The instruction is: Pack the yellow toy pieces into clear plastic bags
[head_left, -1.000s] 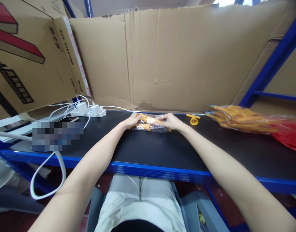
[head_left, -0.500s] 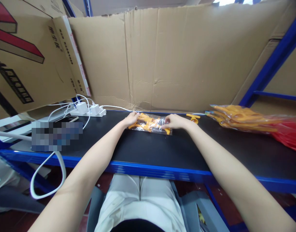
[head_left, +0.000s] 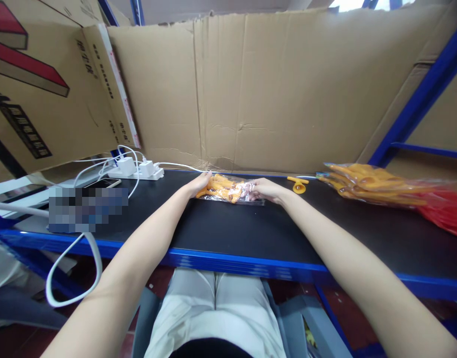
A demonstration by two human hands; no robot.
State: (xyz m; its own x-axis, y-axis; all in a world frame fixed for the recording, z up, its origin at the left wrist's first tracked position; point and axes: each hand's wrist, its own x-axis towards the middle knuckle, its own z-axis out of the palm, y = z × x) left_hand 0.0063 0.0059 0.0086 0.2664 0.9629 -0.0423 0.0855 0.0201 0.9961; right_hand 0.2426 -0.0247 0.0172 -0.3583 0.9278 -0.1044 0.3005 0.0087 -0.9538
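Note:
A clear plastic bag with several yellow-orange plastic pieces inside lies on the black tabletop, between my two hands. My left hand is closed on the bag's left end, its fingertips partly hidden behind the plastic. At the right end, my right hand grips the crinkled clear film with thumb and fingers. The yellow pieces are bunched toward the left of the bag. Just beyond my right hand sits one loose yellow plastic piece with a round cup and a short bar.
Filled clear bags of yellow pieces rest on the right, beside a red bag. A white power strip with chargers and cables stands at left. Cardboard walls the back; a blue edge runs along the front.
The yellow pieces have shifted left inside the bag. My right hand has moved slightly down and now holds the film at the bag's right end, uncovering more of the loose piece.

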